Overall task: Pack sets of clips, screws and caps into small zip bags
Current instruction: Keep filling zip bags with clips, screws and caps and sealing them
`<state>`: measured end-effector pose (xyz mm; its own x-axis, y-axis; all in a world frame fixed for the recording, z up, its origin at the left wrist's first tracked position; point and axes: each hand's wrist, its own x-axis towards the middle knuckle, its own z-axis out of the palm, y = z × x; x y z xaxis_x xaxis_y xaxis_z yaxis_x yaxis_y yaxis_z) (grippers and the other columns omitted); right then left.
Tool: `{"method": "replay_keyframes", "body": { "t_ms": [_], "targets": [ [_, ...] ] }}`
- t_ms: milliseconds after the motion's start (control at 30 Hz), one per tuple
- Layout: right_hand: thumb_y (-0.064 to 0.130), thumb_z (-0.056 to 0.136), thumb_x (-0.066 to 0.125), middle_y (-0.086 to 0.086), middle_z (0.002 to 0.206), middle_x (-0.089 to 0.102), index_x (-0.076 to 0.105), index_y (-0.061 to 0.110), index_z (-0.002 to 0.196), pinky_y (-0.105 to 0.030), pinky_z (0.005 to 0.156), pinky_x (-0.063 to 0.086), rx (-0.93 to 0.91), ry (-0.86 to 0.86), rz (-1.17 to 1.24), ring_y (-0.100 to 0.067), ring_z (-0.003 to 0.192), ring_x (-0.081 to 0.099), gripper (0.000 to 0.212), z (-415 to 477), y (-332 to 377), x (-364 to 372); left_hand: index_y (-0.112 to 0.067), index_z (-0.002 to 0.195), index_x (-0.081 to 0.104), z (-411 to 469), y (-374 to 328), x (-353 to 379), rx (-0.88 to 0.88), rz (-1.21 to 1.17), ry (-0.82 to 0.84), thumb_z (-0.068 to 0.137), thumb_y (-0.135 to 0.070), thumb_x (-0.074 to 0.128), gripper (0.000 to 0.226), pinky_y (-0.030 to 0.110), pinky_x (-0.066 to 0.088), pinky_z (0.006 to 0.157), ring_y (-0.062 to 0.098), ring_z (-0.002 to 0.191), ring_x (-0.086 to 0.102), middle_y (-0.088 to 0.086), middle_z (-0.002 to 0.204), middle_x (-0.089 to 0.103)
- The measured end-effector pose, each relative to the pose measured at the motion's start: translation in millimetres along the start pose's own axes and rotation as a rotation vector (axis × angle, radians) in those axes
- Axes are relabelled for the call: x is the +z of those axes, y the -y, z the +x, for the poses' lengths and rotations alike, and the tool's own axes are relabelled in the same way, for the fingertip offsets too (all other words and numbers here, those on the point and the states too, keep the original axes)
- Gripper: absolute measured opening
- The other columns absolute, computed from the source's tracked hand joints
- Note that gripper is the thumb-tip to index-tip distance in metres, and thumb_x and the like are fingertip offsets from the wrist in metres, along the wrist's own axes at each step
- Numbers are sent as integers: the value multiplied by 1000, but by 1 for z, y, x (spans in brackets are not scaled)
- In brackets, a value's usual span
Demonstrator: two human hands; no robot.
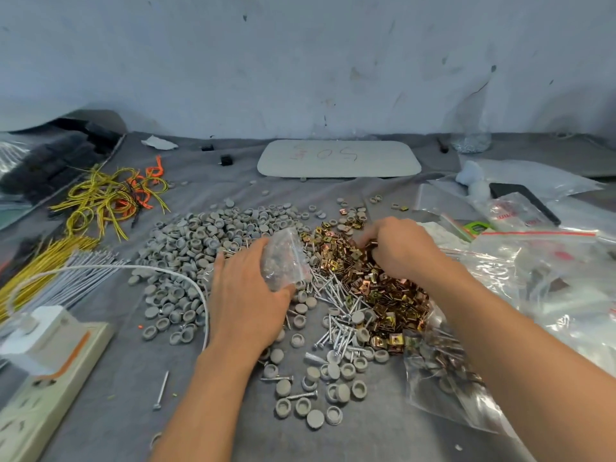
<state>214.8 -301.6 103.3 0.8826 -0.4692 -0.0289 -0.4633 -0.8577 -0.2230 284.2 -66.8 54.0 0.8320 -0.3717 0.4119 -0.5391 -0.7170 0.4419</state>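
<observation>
Small workshop: bulk screws (336, 315), wire bundles (110, 195), scuffed wall (300, 61).

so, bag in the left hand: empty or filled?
Partly filled: dark pieces show through the small zip bag in the left hand. Which parts: cannot tell.

The right hand (396, 251) has its fingertips buried in the heap of brassy gold metal clips (383, 295), so no telling if they're pinching any. Whatever's inside the small clear zip bag (283, 258) that the left hand (246, 295) grips is just a greyish smear through crinkled plastic. The larger clear plastic bag (443, 378) half vanishes under the right forearm. The cream plastic power strip (43, 378) runs off the left and bottom edges. The fuzzy black heap (50, 161) far left is too blurry to name.
</observation>
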Motion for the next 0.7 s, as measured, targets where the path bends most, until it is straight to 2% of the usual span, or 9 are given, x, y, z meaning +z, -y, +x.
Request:
{"method": "replay_keyframes", "body": {
  "t_ms": [67,133,233,300,367,433,500,633,700],
  "targets": [
    [1,93,56,-3,134,67,75,44,109,-29,68,54,-33,59,30,-22,87,66,50,0,-5,-7,-33,154,38,0,-2,-3,44,1,56,75,-50,79,90,43,9,130,15,137,47,-7,143,55],
    [3,93,59,3,127,70,79,40,105,-20,50,40,-57,79,81,-11,64,57,44,-1,-9,-12,-37,156,32,1,-2,-8,78,45,134,72,-59,69,94,45,11,129,15,139,43,-10,146,52],
    [9,91,68,24,72,63,81,36,88,-15,38,32,3,-24,214,-6,43,50,30,-7,-12,-10,-38,156,32,-4,0,-18,107,56,213,64,-54,61,98,45,12,128,14,143,38,-10,150,49],
    [7,87,69,26,53,52,78,35,74,-13,33,28,44,-73,278,-5,32,44,32,-14,-10,-6,-38,154,39,-9,-1,-26,108,-16,207,55,-45,63,101,45,12,128,14,145,35,-10,151,49],
    [7,87,70,19,62,63,76,36,70,-11,32,28,61,-99,328,-3,33,48,34,-21,-6,-3,-37,149,46,-13,-3,-33,99,-120,133,53,-39,64,99,49,20,126,12,143,35,-12,147,50],
    [11,89,71,17,68,65,78,38,75,-9,35,32,82,-169,406,6,43,55,31,-29,-3,-1,-34,145,51,-16,-6,-37,94,-248,33,55,-32,67,91,54,27,122,5,137,35,-19,139,48],
    [15,90,74,17,76,69,80,36,84,-6,43,37,92,-243,464,4,54,61,23,-39,0,1,-30,141,56,-19,-11,-39,121,-333,-34,58,-27,68,84,54,28,122,-1,131,35,-20,133,48],
    [25,88,81,15,80,74,82,31,98,-23,72,56,135,-351,575,0,73,67,11,-58,-1,7,-23,131,66,-25,-17,-40,212,-339,-116,58,-21,66,72,46,26,124,11,130,49,-11,126,62],
    [31,90,79,13,77,76,82,29,100,-25,71,56,169,-416,635,-1,72,69,10,-68,-1,8,-24,121,72,-28,-21,-39,272,-341,-189,61,-18,65,61,39,33,118,4,122,49,-16,116,61]
  ]
}}
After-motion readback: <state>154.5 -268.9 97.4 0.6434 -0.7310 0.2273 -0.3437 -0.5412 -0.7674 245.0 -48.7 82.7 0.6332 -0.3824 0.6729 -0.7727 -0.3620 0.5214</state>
